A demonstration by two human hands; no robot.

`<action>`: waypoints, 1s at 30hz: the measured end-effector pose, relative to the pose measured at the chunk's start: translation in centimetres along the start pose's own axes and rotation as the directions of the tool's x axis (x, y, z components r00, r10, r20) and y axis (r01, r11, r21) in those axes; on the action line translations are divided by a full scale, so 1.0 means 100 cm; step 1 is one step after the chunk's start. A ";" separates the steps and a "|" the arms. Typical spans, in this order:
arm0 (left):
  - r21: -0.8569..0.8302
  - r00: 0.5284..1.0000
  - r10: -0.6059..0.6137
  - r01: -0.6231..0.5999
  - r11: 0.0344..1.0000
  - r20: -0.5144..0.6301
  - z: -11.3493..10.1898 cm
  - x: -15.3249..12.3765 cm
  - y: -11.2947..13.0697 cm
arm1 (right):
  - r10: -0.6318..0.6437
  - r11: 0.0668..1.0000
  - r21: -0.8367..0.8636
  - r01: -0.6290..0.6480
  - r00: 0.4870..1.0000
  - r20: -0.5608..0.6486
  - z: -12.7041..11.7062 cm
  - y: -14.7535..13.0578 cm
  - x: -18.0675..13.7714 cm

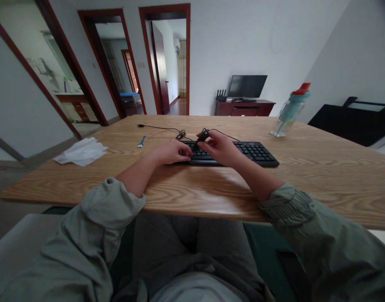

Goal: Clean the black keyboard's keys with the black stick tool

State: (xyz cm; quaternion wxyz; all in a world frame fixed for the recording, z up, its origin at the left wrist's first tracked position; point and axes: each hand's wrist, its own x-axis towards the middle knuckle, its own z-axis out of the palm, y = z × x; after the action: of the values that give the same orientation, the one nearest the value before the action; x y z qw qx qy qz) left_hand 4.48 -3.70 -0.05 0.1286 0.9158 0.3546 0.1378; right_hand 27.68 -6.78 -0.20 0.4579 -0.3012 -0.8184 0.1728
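A black keyboard (255, 152) lies on the wooden table (321, 176) in front of me. My right hand (219, 147) is closed around a small black tool (201, 139), tilted with its lower tip down on the keys. My left hand (173, 152) rests on the keyboard's left end, fingers curled against the keys beside the tool's tip; whether it holds anything I cannot make out.
A thin black cable (167, 129) coils behind the keyboard. A small blue item (142, 141) and white tissues (82, 152) lie to the left. A teal bottle with a red cap (289, 111) stands at the far right. A black chair (352, 119) is beyond the table.
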 end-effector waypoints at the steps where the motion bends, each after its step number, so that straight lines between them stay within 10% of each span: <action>1: 0.005 1.000 0.004 -0.004 1.000 0.003 0.000 0.001 0.001 | 0.003 1.000 0.007 -0.003 1.000 0.004 0.001 0.000 0.000; 30: 0.180 0.998 -0.029 0.039 0.983 -0.054 0.001 -0.002 0.008 | 0.004 0.999 0.036 -0.004 1.000 0.002 0.000 0.007 -0.001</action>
State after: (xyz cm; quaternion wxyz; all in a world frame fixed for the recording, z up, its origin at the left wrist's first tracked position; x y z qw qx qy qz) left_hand 4.87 -4.39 0.14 0.0378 0.9137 0.3845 0.1263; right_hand 27.97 -6.29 -0.69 0.4620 -0.2943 -0.8151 0.1885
